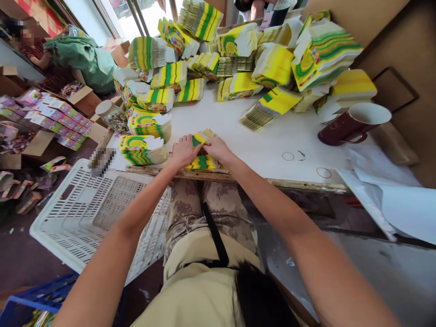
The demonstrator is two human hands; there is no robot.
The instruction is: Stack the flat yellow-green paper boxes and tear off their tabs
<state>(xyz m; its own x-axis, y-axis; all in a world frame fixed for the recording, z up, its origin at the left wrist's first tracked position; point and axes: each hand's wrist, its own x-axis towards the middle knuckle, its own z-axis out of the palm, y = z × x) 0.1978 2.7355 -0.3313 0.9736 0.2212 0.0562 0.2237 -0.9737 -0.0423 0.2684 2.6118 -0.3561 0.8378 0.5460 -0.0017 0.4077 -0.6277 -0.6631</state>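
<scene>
At the front edge of the white table [218, 120], my two hands meet over a yellow and green folded carton [197, 140]. My left hand [184, 150] grips it from the left side. My right hand [217, 148] is closed on its right end, with the fingertips partly hidden. Just below them, a small stack of flat yellow and green cartons [204, 162] lies along the wooden edge. Left of my left hand stands a bundle of flattened cartons [141, 150], with a further bundle [150, 123] behind it.
Many carton bundles [238, 86] cover the table's back. A dark red mug [354, 125] stands right, near two rubber bands [288, 156]. A white plastic basket [64, 218] sits lower left, a blue crate [41, 295] below it. Another person [34, 54] is at far left beside a green sack [83, 61].
</scene>
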